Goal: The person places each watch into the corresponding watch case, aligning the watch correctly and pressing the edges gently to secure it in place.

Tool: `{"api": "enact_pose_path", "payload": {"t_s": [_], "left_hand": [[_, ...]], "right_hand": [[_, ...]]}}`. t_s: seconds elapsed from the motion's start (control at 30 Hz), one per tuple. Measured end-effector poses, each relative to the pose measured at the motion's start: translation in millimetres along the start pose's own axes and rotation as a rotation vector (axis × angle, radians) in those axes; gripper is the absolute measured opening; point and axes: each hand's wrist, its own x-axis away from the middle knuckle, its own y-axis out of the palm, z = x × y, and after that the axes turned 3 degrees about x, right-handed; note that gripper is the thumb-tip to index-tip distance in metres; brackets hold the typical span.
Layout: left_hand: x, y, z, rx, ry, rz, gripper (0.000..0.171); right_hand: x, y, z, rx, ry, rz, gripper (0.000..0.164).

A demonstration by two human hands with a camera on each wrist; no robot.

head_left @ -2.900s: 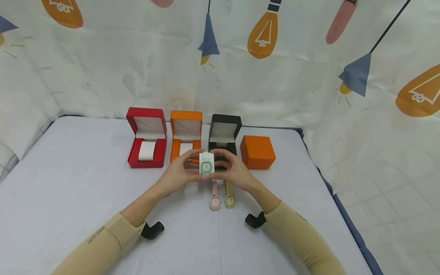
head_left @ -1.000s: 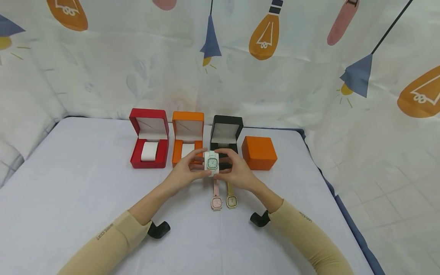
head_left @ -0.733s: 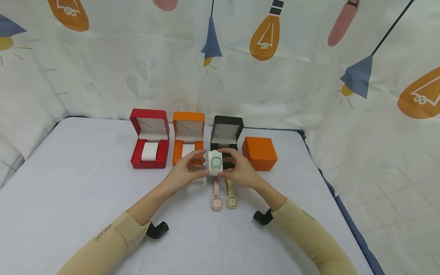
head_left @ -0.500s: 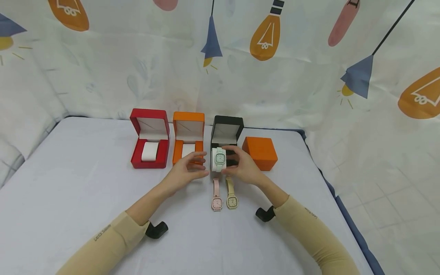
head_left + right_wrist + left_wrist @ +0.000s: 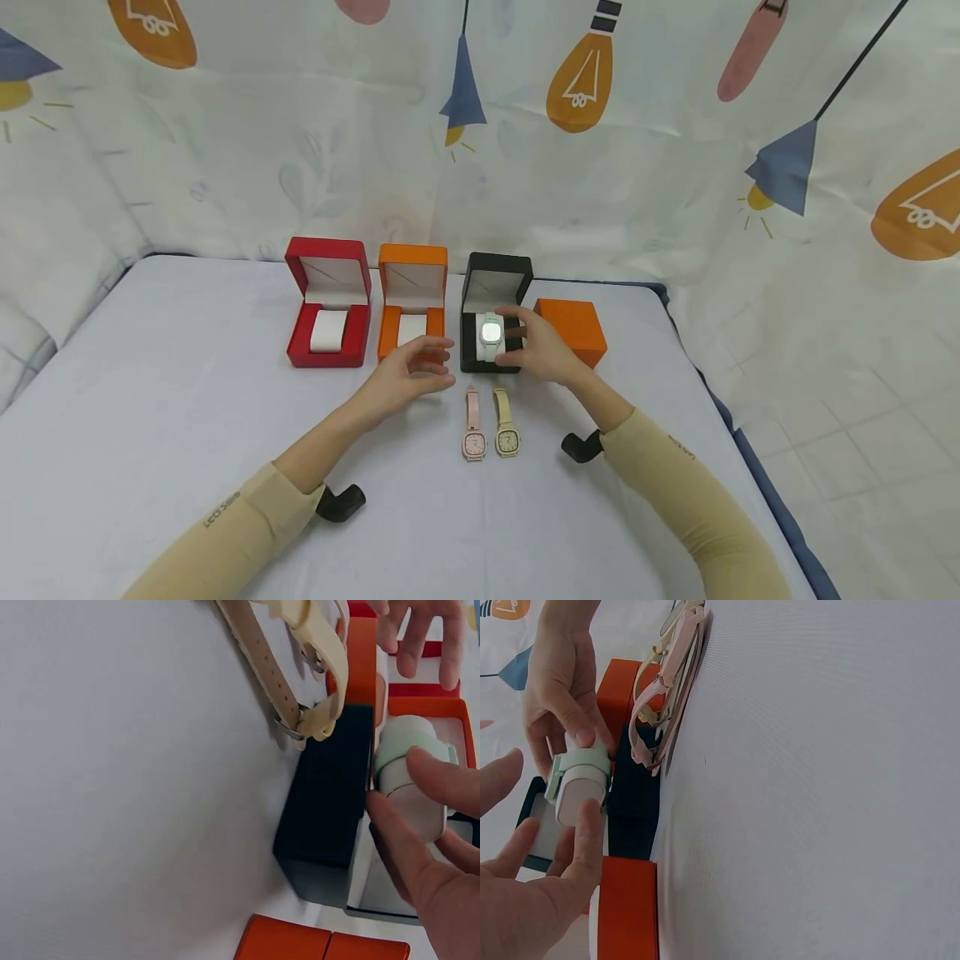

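Between thumb and fingers my right hand holds a white watch cushion with a mint-green watch strapped round it. The cushion is at the mouth of the open black watch box, and glare whitens the watch face in the head view. My left hand hovers in front of the orange open box, fingers loosely bent and holding nothing. In the left wrist view its fingertips overlap the cushion's end. A pink watch and a yellow watch lie side by side nearer me.
An open red watch box with a white cushion stands at the left of the row. A closed orange box sits right of the black one, partly behind my right hand. The white-covered table ends at a curtain.
Both hands gripped the cushion with the mint-green watch; the left has let go. My right hand has carried it right and away from me, over the black box.
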Motion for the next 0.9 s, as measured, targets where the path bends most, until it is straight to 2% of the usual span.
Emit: {"api": "enact_pose_path", "payload": {"t_s": [0.2, 0.53, 0.9], "left_hand": [[-0.2, -0.3, -0.6, -0.002, -0.004, 0.001, 0.056], [-0.6, -0.4, -2.4, -0.005, -0.011, 0.000, 0.057], [0.8, -1.5, -4.9, -0.007, -0.010, -0.004, 0.057]], "right_hand": [[-7, -3, 0, 0.068, 0.014, 0.002, 0.076], [-14, -7, -2, 0.114, -0.003, -0.005, 0.075], [-19, -8, -2, 0.084, 0.068, -0.047, 0.074]]}}
